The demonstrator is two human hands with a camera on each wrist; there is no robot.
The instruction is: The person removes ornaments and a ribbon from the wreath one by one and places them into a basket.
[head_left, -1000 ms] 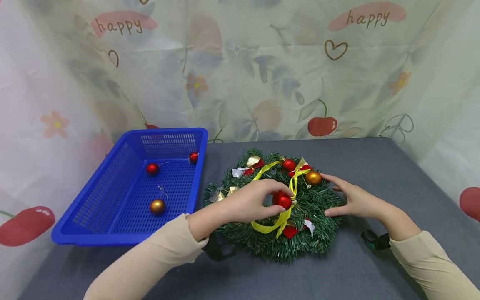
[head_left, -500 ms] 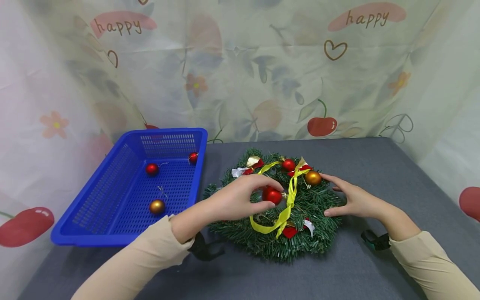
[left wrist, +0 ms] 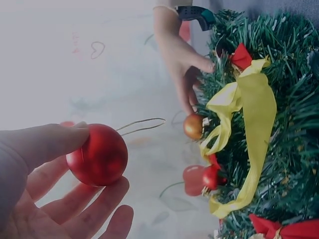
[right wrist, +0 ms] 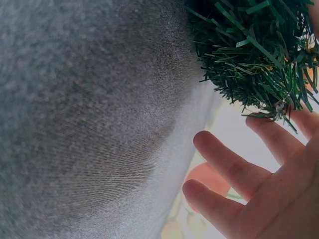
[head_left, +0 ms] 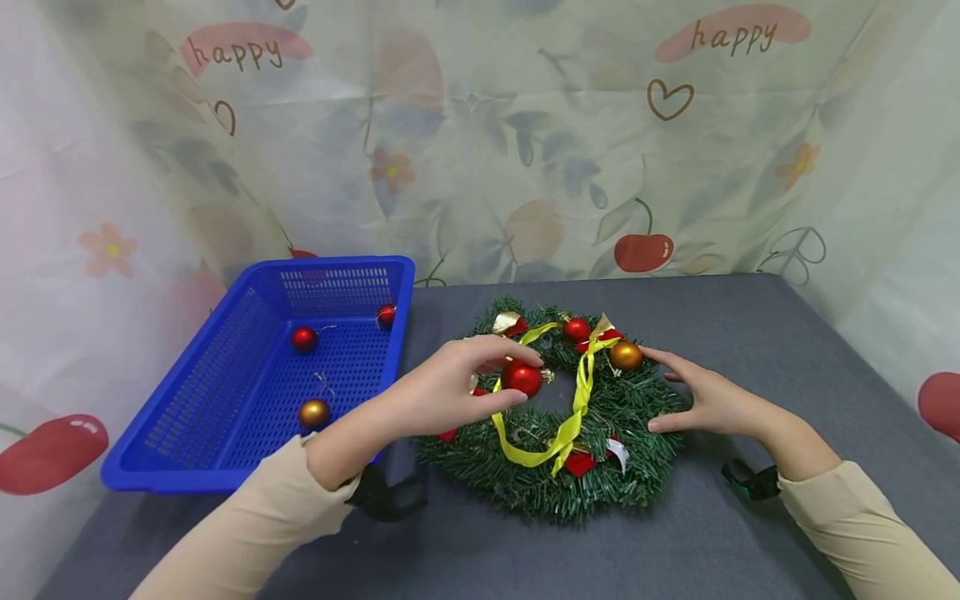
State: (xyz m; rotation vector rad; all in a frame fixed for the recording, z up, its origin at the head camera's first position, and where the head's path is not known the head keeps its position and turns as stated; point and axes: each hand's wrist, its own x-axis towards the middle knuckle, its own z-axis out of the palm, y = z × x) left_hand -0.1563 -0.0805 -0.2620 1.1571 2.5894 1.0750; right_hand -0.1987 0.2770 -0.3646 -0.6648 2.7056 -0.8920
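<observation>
Red bauble point(left wrist: 100, 158) between left thumb point(left wrist: 47, 144) and fingers point(left wrist: 102, 205)

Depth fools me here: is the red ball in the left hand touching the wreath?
Apart. The left wrist view shows curtain between the red ball, wire loop included, and the green wreath.

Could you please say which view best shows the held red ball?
The left wrist view: the red ball appears large, its wire loop clear. The head view shows it smaller; right wrist, not at all.
</observation>
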